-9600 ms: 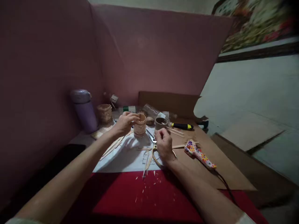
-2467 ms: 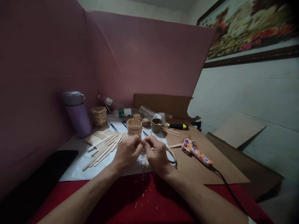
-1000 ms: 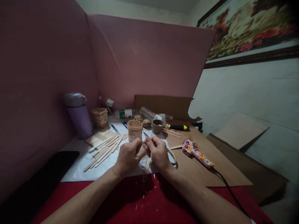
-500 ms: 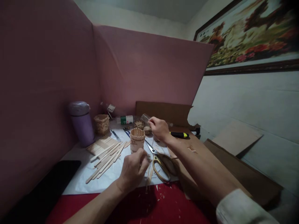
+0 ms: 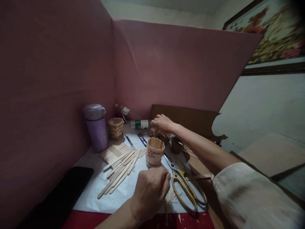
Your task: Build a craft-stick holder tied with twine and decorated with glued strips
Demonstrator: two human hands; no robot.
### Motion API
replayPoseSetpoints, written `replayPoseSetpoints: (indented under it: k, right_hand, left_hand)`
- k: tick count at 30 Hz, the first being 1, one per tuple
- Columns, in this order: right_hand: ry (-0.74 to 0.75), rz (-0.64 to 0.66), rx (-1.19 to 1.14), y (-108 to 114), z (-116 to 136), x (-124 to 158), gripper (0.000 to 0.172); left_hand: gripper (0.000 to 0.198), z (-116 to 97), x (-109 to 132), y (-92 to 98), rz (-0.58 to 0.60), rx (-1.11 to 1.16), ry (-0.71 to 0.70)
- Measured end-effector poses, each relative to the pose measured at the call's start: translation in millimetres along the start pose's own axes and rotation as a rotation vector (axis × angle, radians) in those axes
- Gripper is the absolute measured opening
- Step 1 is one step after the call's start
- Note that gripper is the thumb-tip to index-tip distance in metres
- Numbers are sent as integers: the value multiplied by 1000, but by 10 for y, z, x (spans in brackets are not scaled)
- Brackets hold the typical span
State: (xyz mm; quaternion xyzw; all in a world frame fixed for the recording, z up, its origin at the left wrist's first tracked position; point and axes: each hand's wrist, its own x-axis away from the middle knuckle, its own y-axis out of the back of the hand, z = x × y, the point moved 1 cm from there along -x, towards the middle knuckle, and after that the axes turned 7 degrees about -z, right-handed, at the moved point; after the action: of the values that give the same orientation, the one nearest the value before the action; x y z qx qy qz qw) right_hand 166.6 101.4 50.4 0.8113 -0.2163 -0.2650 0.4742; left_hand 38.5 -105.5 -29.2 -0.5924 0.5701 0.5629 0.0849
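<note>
A small cup-shaped basket of light wooden strips with a scalloped rim (image 5: 154,157) stands just beyond my left hand (image 5: 152,190). That hand is closed in a pinch over the near part of the white sheet, and what sits between its fingers is hidden. My right hand (image 5: 164,124) reaches to the back, bent down over a brown, tangled bundle (image 5: 153,131); its fingertips are out of sight, so its grip is unclear. Scissors with gold handles (image 5: 184,187) lie to the right of my left hand. Flat wooden sticks (image 5: 122,171) are spread out on the left.
A purple tumbler (image 5: 97,132) and a second woven basket (image 5: 116,128) stand back left. A plastic bottle (image 5: 140,124) lies behind the knife (image 5: 130,141). A black flat object (image 5: 71,187) covers the left front. Pink panels (image 5: 178,70) and cardboard (image 5: 190,121) close off the back.
My right hand has moved from a raised pinch to down over the brown bundle at the back. The view has shifted, so the table items appear further right. My left hand stays closed.
</note>
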Motion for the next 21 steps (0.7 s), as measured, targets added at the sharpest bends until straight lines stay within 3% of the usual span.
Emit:
replayPoseSetpoints:
  k: [3,6,10,16,21]
  right_hand:
    - [57,6,12,106,-44,90,14]
    - [128,1,18,176,19,75,16]
    - [231,4,9,146,189,-187,20]
    - [362,85,-25,-147,308,-505,22]
    - [339,125,-103,-484,382,-591,19]
  left_hand:
    - [21,-7,15,-20,-9,-6,-13]
    - [21,-13,40,-64,-11,-7,-26]
    - [21,-3,65,-114,-42,-60,-41]
    - [19,40,50,-83,-94,-75,-43]
    - [19,79,27,-92,-144,-49,-85]
